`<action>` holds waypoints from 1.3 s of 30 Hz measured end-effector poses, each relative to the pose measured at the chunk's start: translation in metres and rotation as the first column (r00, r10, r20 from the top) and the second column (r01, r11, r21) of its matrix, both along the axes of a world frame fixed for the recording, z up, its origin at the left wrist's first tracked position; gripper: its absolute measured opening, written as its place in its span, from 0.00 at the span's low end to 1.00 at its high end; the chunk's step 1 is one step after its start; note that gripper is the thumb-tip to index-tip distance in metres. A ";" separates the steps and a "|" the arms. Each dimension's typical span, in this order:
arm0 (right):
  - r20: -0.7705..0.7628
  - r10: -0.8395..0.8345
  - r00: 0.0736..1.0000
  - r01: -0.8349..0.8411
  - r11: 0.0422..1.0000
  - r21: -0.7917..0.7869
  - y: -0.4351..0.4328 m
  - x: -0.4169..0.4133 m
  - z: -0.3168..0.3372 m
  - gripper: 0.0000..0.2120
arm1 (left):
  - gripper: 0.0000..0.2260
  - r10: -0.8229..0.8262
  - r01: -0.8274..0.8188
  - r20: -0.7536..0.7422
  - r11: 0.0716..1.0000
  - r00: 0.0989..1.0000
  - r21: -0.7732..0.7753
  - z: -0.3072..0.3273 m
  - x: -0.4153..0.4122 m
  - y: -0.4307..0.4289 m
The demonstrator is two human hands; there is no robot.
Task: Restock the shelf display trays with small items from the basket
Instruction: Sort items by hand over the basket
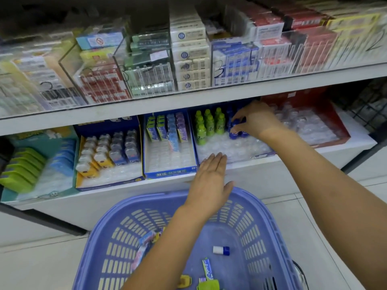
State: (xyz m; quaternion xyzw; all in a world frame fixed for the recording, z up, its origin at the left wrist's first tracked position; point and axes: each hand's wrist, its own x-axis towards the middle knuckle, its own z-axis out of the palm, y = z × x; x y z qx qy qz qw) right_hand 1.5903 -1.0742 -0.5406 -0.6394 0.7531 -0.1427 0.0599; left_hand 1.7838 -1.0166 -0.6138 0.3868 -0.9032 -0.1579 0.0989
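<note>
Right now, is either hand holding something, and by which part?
The right hand pinches a small blue bottle near its top, beside the green bottles. The left hand is flat and holds nothing.

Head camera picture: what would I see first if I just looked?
Two hands stand out: the right hand pinches a small blue bottle in the tray beside the green bottles on the lower shelf, while the left hand hovers flat near the shelf edge. Below sits a big purple basket with a few small items inside.
</note>
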 end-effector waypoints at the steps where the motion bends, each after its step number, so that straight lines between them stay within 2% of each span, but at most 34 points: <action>1: -0.065 -0.023 0.998 0.024 0.999 0.021 -0.002 0.003 -0.001 0.15 | 0.30 -0.001 0.001 0.004 1.000 1.000 0.006 0.001 0.000 0.000; 4: -0.211 -0.071 0.975 0.085 0.995 0.059 -0.006 0.014 -0.002 0.14 | 0.31 -0.012 0.012 0.027 1.000 1.000 0.022 0.004 0.000 -0.003; 7: -0.241 -0.082 0.967 0.110 0.988 0.107 -0.005 0.022 0.002 0.16 | 0.31 -0.021 0.019 0.055 0.999 0.998 0.040 0.007 0.001 -0.004; 9: -0.240 -0.082 0.967 0.101 0.992 0.070 0.004 0.024 0.004 0.17 | 0.31 -0.033 0.029 0.064 0.998 0.997 0.062 0.010 0.001 -0.003; 11: -0.114 -0.077 0.991 0.075 0.997 -0.019 0.018 0.030 0.007 0.18 | 0.28 -0.018 0.023 -0.049 0.995 0.999 0.096 0.011 0.005 0.001; 13: 0.070 -0.006 0.998 0.008 0.999 -0.035 0.036 0.045 0.009 0.15 | 0.23 0.044 -0.018 -0.251 0.994 0.967 0.108 0.009 0.014 0.011; 14: 0.134 0.033 0.990 -0.037 0.999 0.024 0.046 0.054 0.010 0.13 | 0.21 0.079 -0.056 -0.322 0.995 0.944 0.080 0.005 0.020 0.018; 16: 0.176 0.110 0.978 -0.151 0.960 0.236 0.065 0.079 0.006 0.13 | 0.15 0.158 -0.145 -0.366 0.988 0.917 0.061 -0.010 0.036 0.030; 18: 0.200 0.177 0.964 -0.249 0.866 0.434 0.079 0.104 -0.011 0.12 | 0.09 0.241 -0.200 -0.285 0.966 0.928 0.165 -0.030 0.056 0.039; 20: 0.208 0.218 0.954 -0.300 0.748 0.592 0.090 0.129 -0.045 0.11 | 0.06 0.254 -0.219 -0.084 0.928 0.963 0.301 -0.056 0.080 0.045; 22: 0.197 0.244 0.949 -0.310 0.625 0.717 0.101 0.150 -0.088 0.09 | 0.10 0.202 -0.234 0.121 0.883 0.972 0.408 -0.086 0.104 0.053; 24: 0.182 0.282 0.942 -0.302 0.475 0.826 0.116 0.164 -0.133 0.10 | 0.14 0.126 -0.231 0.234 0.829 0.964 0.509 -0.114 0.124 0.065; 27: 0.159 0.335 0.929 -0.249 0.243 0.938 0.142 0.168 -0.190 0.05 | 0.18 0.022 -0.199 0.272 0.738 0.962 0.645 -0.145 0.135 0.080; 30: 0.124 0.471 0.873 -0.201 0.117 0.973 0.159 0.157 -0.227 0.11 | 0.22 -0.030 -0.147 0.247 0.732 0.968 0.665 -0.165 0.126 0.082; 31: 0.138 0.458 0.878 -0.188 0.064 0.980 0.163 0.155 -0.235 0.12 | 0.22 -0.043 -0.136 0.247 0.739 0.968 0.660 -0.171 0.120 0.081; 33: 0.166 0.441 0.882 -0.200 0.032 0.979 0.167 0.152 -0.248 0.15 | 0.21 -0.019 -0.158 0.263 0.756 0.965 0.635 -0.183 0.107 0.081; 35: 0.169 0.458 0.873 -0.231 0.084 0.969 0.169 0.151 -0.257 0.16 | 0.18 0.076 -0.254 0.308 0.765 0.948 0.592 -0.192 0.095 0.083; 38: 0.177 0.424 0.888 -0.267 0.161 0.950 0.172 0.152 -0.272 0.10 | 0.21 0.164 -0.373 0.393 0.750 0.905 0.546 -0.205 0.083 0.088; 39: 0.175 0.398 0.900 -0.261 0.171 0.950 0.171 0.153 -0.276 0.10 | 0.21 0.175 -0.395 0.419 0.753 0.891 0.526 -0.209 0.079 0.090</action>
